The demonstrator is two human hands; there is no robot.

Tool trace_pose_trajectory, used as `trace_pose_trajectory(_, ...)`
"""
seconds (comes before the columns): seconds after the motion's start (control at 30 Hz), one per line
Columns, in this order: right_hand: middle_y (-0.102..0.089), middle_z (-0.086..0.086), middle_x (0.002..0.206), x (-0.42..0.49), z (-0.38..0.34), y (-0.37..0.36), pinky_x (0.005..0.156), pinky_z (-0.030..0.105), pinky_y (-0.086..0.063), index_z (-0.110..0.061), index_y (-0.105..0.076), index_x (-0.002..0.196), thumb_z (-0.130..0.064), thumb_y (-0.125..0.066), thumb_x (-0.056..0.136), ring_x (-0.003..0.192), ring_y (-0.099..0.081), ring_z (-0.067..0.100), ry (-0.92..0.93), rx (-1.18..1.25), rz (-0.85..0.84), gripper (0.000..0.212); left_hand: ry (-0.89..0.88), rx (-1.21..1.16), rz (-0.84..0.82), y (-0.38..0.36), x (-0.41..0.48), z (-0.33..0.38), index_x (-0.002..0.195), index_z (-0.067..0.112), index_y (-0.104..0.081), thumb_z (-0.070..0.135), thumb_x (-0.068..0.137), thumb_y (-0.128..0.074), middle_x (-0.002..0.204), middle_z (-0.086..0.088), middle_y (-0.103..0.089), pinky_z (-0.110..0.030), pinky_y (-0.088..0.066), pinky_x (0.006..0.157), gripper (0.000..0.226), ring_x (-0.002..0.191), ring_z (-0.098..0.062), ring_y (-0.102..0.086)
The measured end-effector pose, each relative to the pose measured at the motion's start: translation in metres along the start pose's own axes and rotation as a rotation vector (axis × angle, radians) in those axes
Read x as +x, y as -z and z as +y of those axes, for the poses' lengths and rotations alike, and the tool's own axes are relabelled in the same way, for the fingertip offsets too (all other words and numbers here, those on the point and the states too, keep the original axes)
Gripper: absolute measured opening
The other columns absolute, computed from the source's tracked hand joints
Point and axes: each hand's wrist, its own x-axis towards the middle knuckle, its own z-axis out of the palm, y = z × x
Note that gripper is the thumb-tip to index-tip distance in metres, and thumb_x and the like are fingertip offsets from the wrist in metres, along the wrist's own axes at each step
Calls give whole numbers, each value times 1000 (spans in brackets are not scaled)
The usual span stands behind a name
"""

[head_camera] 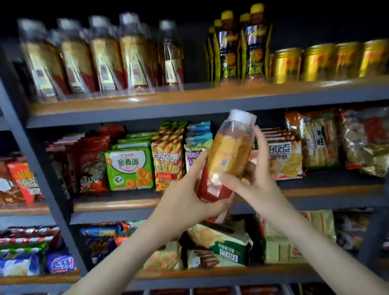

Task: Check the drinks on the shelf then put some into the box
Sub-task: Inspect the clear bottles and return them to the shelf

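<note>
Head: left hand (183,202), right hand (256,182) grip tilted bottle (230,154); snack packs (129,168) behind, cans (319,61) above.

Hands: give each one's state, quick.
Left hand: holding the bottle near its base.
Right hand: holding the same bottle at its middle.

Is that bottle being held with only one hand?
No, the left hand grips the bottle at its red lower end and the right hand holds its middle.

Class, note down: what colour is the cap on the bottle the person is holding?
White. The head view shows the cap atop the tilted bottle clearly.
</note>
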Motion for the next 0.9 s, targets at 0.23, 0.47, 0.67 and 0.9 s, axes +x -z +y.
trace_pose_trajectory(0.23, -34, -48, 128, 53, -69, 26, 85, 14, -50, -78, 11, 127, -26, -78, 74, 115, -53, -9, 234, -290, -169, 115, -119, -231, -121, 48, 59, 33, 135, 65, -30, 38, 66, -84, 115, 9, -70, -38, -55, 87, 92, 101, -16, -68)
trace_pose_trajectory(0.47, -24, -42, 145, 120, -108, 14, 97, 22, -49, -72, -2, 135, -20, -78, 73, 126, -44, -10, 537, -342, -49, 111, -303, 98, 48, 115, 111, 53, 137, 69, -18, 61, 75, -63, 132, 28, -52, -15, -42, 103, 78, 122, 14, -47)
trace_pose_trajectory(0.67, -27, -35, 136, 188, -118, 0, 103, 36, -46, -71, 8, 135, -23, -78, 77, 131, -41, 5, 591, -518, 162, 115, -553, 655, 531, 175, 159, 14, 145, 39, -39, 53, 89, -48, 147, 8, -41, -25, -28, 109, 58, 135, -8, -36)
trace_pose_trajectory(0.9, -36, -13, 140, 230, -97, -23, 88, 8, -31, -67, 9, 138, -21, -76, 82, 100, -35, -12, 404, -827, 138, 112, -712, 995, 601, 213, 208, -25, 142, 20, -50, 27, 86, -71, 150, -21, -36, -54, -27, 112, 60, 137, -36, -35)
